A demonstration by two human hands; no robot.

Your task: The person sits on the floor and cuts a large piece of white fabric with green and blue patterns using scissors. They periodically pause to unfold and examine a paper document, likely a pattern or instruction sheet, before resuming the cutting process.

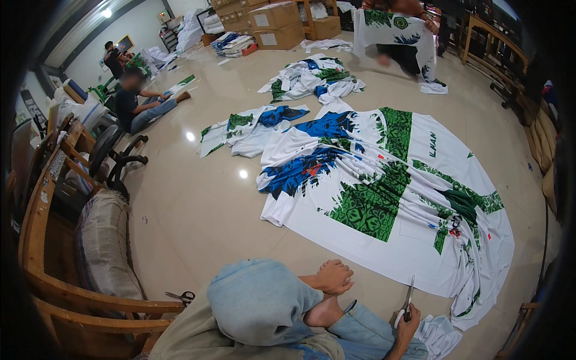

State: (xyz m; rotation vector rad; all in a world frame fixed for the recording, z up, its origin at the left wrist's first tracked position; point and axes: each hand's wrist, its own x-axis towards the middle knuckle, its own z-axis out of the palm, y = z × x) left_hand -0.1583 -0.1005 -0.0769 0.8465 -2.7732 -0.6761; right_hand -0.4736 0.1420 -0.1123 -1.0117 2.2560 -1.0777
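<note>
In my right hand (pixel 408 326) is a pair of scissors (pixel 410 296), its fingers closed round the dark and white handles. The blades point away from me, their tips by the near edge of a large white fabric sheet (pixel 360 237) printed in green and blue. This sheet lies spread on the floor, creased through its middle and right part. My left hand (pixel 335 277) is by my bare foot (pixel 324 313), its fingers bent; what they grip, if anything, I cannot make out. A crumpled pale cloth (pixel 440 337) lies beside my right hand.
A second pair of scissors (pixel 182 296) lies on the left, beside a wooden frame (pixel 78 294) and a stuffed sack (pixel 105 240). Printed fabric heaps (pixel 312 78) lie farther off. One person (pixel 137 102) sits at left; another holds up printed fabric (pixel 393 30). Cardboard boxes (pixel 279 36) stand behind.
</note>
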